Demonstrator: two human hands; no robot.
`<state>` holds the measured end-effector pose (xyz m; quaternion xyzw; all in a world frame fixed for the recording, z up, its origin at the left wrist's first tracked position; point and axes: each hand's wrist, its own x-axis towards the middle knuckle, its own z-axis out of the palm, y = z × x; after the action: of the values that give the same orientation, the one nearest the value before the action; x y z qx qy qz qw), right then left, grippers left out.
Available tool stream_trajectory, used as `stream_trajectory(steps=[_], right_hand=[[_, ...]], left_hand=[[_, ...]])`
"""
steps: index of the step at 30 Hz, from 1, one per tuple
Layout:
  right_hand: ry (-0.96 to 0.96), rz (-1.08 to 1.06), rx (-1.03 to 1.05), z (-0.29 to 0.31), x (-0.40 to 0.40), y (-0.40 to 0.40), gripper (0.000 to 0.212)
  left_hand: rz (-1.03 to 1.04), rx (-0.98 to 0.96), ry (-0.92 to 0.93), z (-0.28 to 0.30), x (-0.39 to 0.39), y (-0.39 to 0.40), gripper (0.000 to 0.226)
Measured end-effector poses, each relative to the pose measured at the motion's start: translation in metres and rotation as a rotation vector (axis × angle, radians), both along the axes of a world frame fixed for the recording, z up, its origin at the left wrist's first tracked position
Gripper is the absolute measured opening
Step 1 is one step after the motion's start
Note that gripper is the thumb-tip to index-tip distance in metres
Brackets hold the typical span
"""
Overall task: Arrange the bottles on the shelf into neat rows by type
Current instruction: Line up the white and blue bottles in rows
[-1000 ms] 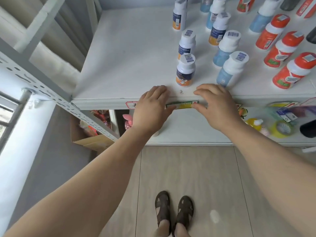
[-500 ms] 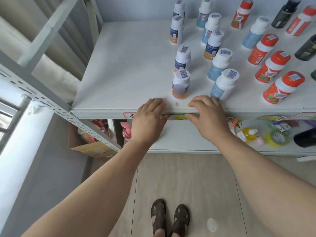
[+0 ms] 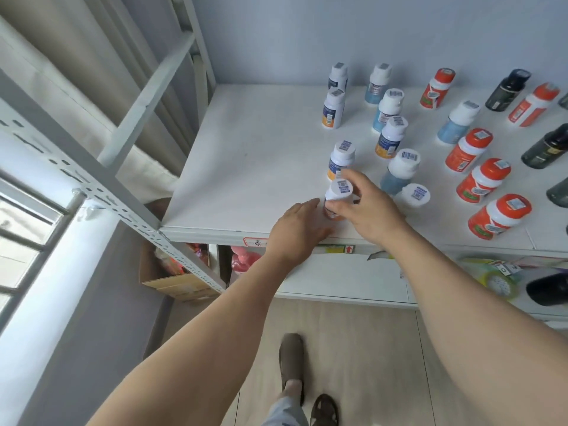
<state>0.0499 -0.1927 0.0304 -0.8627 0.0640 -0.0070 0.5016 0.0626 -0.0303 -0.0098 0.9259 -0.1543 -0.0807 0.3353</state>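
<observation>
At the front edge of the white shelf (image 3: 246,167), my right hand (image 3: 368,207) has its fingers curled round a white-capped bottle (image 3: 338,195), which stands upright, cap up, a barcode sticker on top; its label print is too small for me to read. My left hand (image 3: 299,230) lies beside it, fingers straight, fingertips just at the bottle's base. Right behind stands a second bottle with a navy and orange label (image 3: 341,159), also upright. To the right, light-blue bottles (image 3: 399,172) form a loose line, then orange-capped bottles (image 3: 484,179), then dark bottles (image 3: 547,149) further right. On the shelf's front lip a sticker shows a red arrow (image 3: 348,249).
</observation>
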Motion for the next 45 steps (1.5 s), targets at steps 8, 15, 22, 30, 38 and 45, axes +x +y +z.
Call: stream_trajectory(steps=[8, 15, 22, 30, 38, 45], right_hand=[[0.014, -0.075, 0.147, 0.004, 0.021, -0.011, 0.036], [0.032, -0.187, 0.109, 0.018, 0.027, -0.008, 0.027], [0.098, -0.216, 0.106, 0.021, 0.032, -0.01, 0.034], [0.08, -0.114, 0.107, 0.006, 0.029, -0.016, 0.031], [0.082, -0.039, 0.153, -0.011, 0.018, -0.014, 0.04], [0.063, -0.073, 0.268, 0.008, 0.024, -0.019, 0.067]], left_hand=[[-0.092, -0.346, 0.264, 0.018, 0.026, 0.002, 0.031], [-0.207, -0.631, 0.646, 0.028, 0.043, 0.013, 0.034], [-0.208, -0.593, 0.709, 0.03, 0.051, 0.014, 0.032], [-0.179, -0.353, 0.506, 0.024, 0.058, 0.009, 0.039], [-0.162, -0.167, 0.352, 0.017, 0.077, 0.023, 0.064], [-0.117, -0.27, 0.369, 0.015, 0.097, 0.025, 0.059]])
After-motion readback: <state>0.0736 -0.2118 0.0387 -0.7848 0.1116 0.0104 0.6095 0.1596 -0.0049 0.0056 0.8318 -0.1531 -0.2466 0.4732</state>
